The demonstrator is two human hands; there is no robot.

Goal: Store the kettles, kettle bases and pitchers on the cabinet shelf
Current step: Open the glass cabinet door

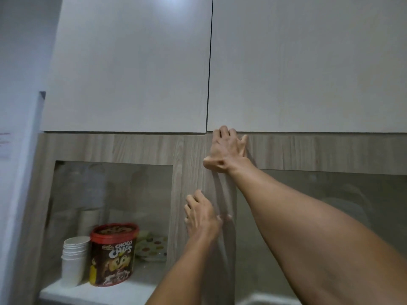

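Observation:
Two pale upper cabinet doors fill the top of the head view, both closed: the left door (pixel 130 69) and the right door (pixel 308 67). My right hand (pixel 226 148) reaches up to the bottom left corner of the right door, its fingertips hooked on the door's lower edge. My left hand (pixel 201 214) rests lower down on the wood-grain panel (pixel 191 172) between two glass-fronted niches, fingers curled against it, holding nothing. No kettle, kettle base or pitcher is clearly in view.
The left niche holds a stack of white paper cups (pixel 74 258), a red-lidded Choco Chips tub (pixel 113 254) and a dotted plate (pixel 152 245). Blurred shapes show behind the right glass (pixel 330 205). A white wall (pixel 19 84) stands at left.

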